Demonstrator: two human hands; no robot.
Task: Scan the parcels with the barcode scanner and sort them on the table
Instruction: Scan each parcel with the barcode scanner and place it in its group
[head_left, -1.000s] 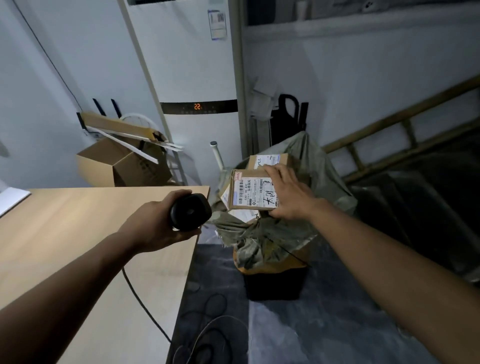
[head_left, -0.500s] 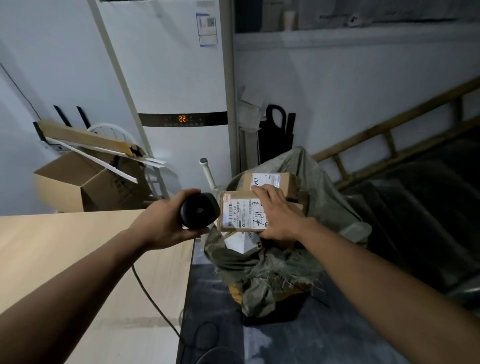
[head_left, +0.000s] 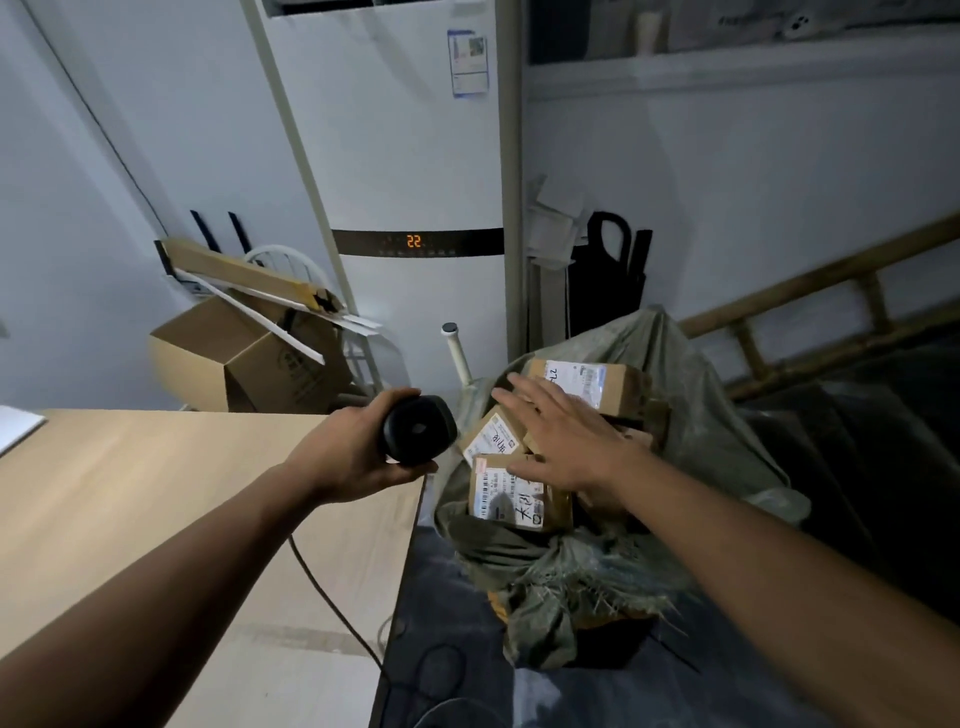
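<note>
My left hand (head_left: 343, 460) grips a black barcode scanner (head_left: 418, 428) over the right edge of the wooden table (head_left: 130, 499), its head facing the sack. My right hand (head_left: 561, 439) hovers with fingers spread above an open grey-green sack (head_left: 691, 415) of cardboard parcels. A labelled parcel with handwriting (head_left: 511, 501) lies at the sack's front. A second small parcel (head_left: 493, 434) sits tilted behind it, and a third (head_left: 592, 382) lies at the back. The right hand holds nothing.
The scanner's cable (head_left: 332, 603) trails over the table and off its edge. An open cardboard box (head_left: 244, 358) with long strips on it stands behind the table. A tall white air conditioner (head_left: 415, 208) stands at the back. A wooden ladder (head_left: 810, 306) leans at the right.
My right hand has let go of the handwritten parcel, which now lies back in the sack, and has opened above the parcels. The scanner hand stayed near the table's edge.
</note>
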